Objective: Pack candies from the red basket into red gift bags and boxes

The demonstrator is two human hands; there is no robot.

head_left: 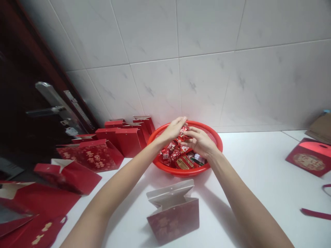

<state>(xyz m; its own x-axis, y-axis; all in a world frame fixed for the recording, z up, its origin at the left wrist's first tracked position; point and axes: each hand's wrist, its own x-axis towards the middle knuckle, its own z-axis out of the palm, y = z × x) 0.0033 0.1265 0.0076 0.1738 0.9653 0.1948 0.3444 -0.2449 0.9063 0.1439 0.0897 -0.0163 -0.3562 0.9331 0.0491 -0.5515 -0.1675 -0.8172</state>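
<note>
A red plastic basket (217, 143) holds several wrapped candies (174, 156) in red, gold and dark wrappers. Over its far side, my left hand (176, 129) is cupped around red-wrapped candies, with most of its fingers hidden. Facing it, my right hand (203, 142) has bent fingers closed on a red candy between the two hands. In front of the basket stands a small red paper gift bag (176, 220), its top gaping and its pale inside showing.
Several red paper bags (128, 141) line the left side of the white table (248, 162). A red box (309, 156), a cardboard box (320, 127) and red ribbon (315, 213) lie right. The tiled wall (207, 86) rises behind; a dark door (20, 69) is left.
</note>
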